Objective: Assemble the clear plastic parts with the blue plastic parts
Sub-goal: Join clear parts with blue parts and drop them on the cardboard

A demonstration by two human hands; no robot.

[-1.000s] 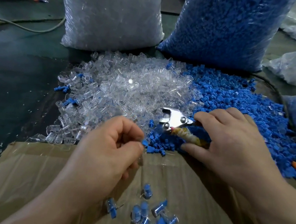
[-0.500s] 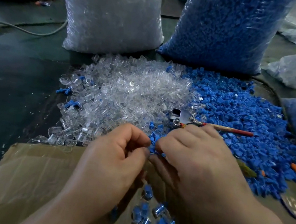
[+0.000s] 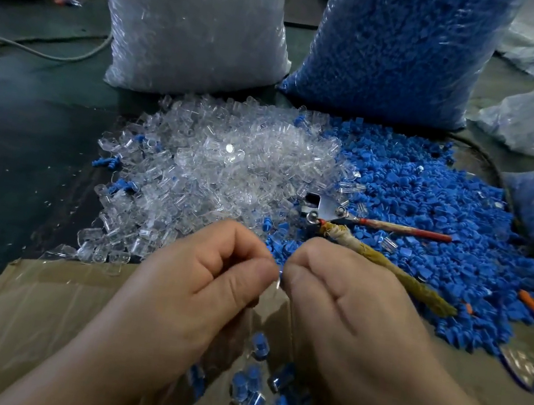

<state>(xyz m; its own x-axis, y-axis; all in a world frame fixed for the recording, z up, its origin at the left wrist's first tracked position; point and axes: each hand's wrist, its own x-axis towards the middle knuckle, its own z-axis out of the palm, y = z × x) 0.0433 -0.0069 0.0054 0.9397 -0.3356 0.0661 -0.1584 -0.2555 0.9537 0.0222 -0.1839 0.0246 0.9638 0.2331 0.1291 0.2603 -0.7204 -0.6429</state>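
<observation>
Above far edge of cardboard [image 3: 54, 292] — left hand [image 3: 198, 282], right hand [image 3: 347, 304] both pinching small part [image 3: 279, 274], seemingly clear; pliers [image 3: 326, 211] just beyond.

metal cutters [image 3: 321, 210] with one red and one cloth-wrapped handle lie beyond a brown cardboard sheet [image 3: 53, 302]; a grey cable [image 3: 55, 56] curves across the dark floor [image 3: 7, 146]

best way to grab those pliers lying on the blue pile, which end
Take the pliers by the handles, not the metal head. The cloth-wrapped handle lies nearest, slanting toward the right hand, and the red handle splays away beyond it. Come from above on the right and wrap both together.
</observation>
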